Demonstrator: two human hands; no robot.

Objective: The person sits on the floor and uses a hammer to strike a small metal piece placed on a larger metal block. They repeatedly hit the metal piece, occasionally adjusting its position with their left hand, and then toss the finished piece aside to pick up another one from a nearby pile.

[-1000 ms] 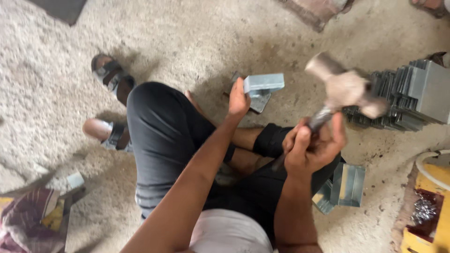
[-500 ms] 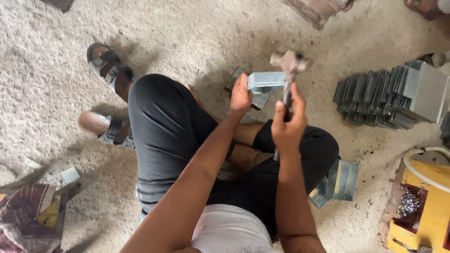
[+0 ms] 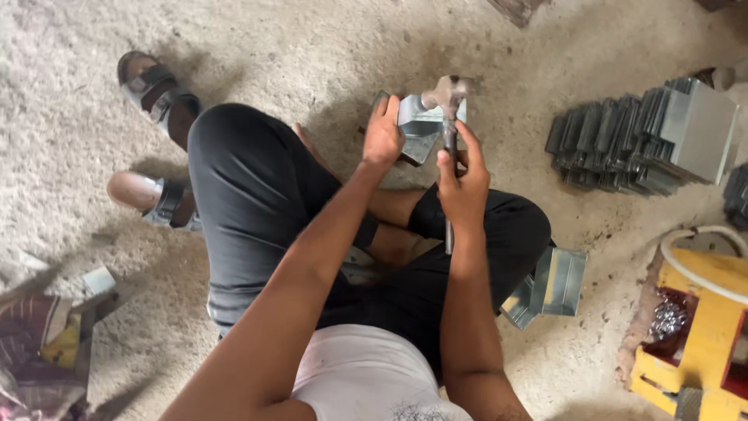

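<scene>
While I am sitting cross-legged on the gritty floor [image 3: 312, 47], I am steadying a folded sheet-metal piece [image 3: 421, 131] with my left hand [image 3: 383, 134], the fingers curling over its left edge and pressing it down just beyond my knees. My right hand [image 3: 463, 181] is wrapping tightly round the thin shaft of a hammer [image 3: 446, 117], fingers fully closed on it, thumb lying up along the handle. The hammer head is sitting right at the top right of the metal piece, touching it or nearly so; I cannot tell which. The shaft is running almost straight toward me, so its long axis is pointing from my lap out to the piece, and the piece is lying directly ahead of my right fingers, beside my left ones. My left hand is the nearer one to the metal, already on it. Toward the right edge of the floor a row of stacked metal pieces [image 3: 647, 144] is standing, well apart, and another bent piece [image 3: 549, 284] is lying by my right thigh.
</scene>
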